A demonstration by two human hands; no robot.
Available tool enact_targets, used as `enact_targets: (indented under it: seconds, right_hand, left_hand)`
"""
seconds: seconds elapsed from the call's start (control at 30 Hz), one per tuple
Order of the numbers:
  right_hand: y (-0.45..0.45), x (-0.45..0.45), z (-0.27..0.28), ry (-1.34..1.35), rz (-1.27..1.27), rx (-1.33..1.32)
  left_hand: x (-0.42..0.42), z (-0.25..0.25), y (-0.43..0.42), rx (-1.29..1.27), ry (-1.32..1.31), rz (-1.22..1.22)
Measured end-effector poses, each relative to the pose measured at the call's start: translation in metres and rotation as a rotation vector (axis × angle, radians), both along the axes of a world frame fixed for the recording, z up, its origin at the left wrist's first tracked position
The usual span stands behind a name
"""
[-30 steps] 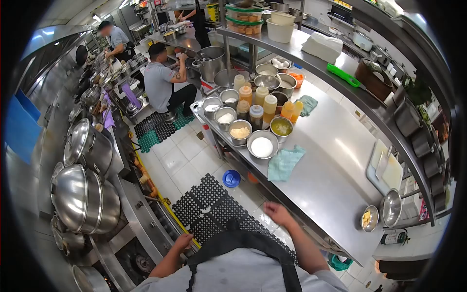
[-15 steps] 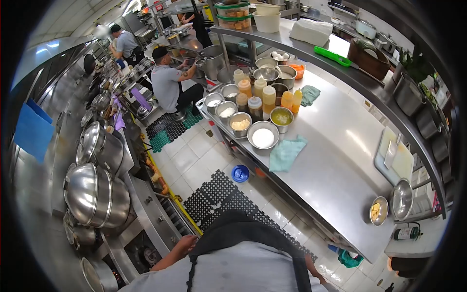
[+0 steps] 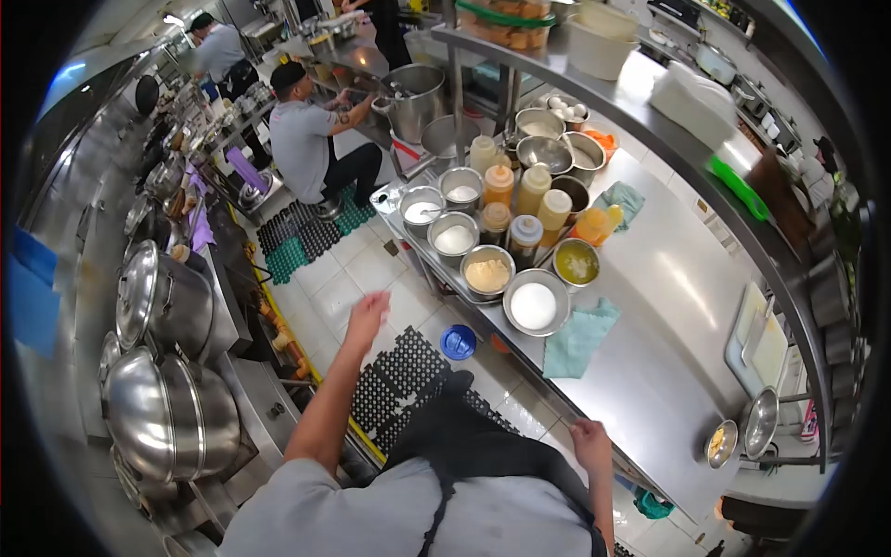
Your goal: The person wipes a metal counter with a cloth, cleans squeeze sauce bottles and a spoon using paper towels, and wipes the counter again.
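1. Over the floor, near the black mat (image 3: 406,364), is the person's left hand (image 3: 368,317). Its fingers are stretched loosely and lie close together, a little blurred.
2. At the near edge of the steel table (image 3: 654,371) is the right hand (image 3: 590,444), its fingers curled toward the palm. Whether they are fully closed, or touch the table, one cannot tell.
3. The table stands to the person's right. On its near side lies a green cloth (image 3: 582,345), just beside a bowl of white powder (image 3: 535,307).
4. Behind this bowl stand upright bottles (image 3: 526,241), and beside them is a pot of yellowish liquid (image 3: 576,264).
5. At the far right of the table are a small bowl (image 3: 721,445) with yellow pieces and a cutting board (image 3: 764,330).
6. On the floor, between the mat and the table, lies a blue lid (image 3: 458,342).
7. Farther ahead, a seated co-worker (image 3: 299,153) reaches toward a large pot (image 3: 414,104).
8. On the left side stands a lidded pot (image 3: 169,302).
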State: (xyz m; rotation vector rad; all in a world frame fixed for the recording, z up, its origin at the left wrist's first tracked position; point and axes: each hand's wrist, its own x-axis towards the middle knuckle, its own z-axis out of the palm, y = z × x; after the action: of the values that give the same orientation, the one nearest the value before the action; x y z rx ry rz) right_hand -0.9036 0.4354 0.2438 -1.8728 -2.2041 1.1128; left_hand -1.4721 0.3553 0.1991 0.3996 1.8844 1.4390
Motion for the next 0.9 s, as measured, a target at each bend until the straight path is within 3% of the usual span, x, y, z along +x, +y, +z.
enact_targets:
  seconds: [0.07,0.2,0.3,0.47,0.53,0.63,0.73,0.83,0.9]
  right_hand:
    - [0.014,-0.022,0.006,-0.084,-0.014,0.13]
    - [0.026,-0.04,-0.009,-0.379,-0.023,-0.029]
    - [0.032,-0.047,-0.001,-0.409,0.021,-0.114]
    - [0.042,-0.034,-0.01,-0.305,-0.038,-0.198]
    - [0.037,-0.036,-0.009,-0.312,-0.049,-0.205]
    - [0.04,-0.048,0.004,-0.337,-0.071,-0.243]
    - [0.044,-0.048,0.003,-0.324,-0.104,-0.285]
    - [0.044,-0.049,0.005,-0.33,-0.115,-0.301]
    - [0.046,-0.053,0.007,-0.356,-0.115,-0.308]
  left_hand:
    - [-0.032,0.047,0.059,0.091,0.041,0.004]
    - [-0.082,0.097,0.168,0.228,0.169,-0.095]
    - [-0.099,0.118,0.243,0.345,0.292,-0.298]
    - [-0.093,0.118,0.328,0.332,0.814,-0.48]
    - [-0.08,0.14,0.347,0.292,1.004,-0.573]
    - [-0.065,0.158,0.385,0.35,1.018,-0.749]
    - [-0.064,0.153,0.428,0.222,1.26,-0.961]
    - [-0.058,0.166,0.445,-0.085,1.209,-1.264]
    - [-0.059,0.159,0.458,-0.143,1.222,-1.367]
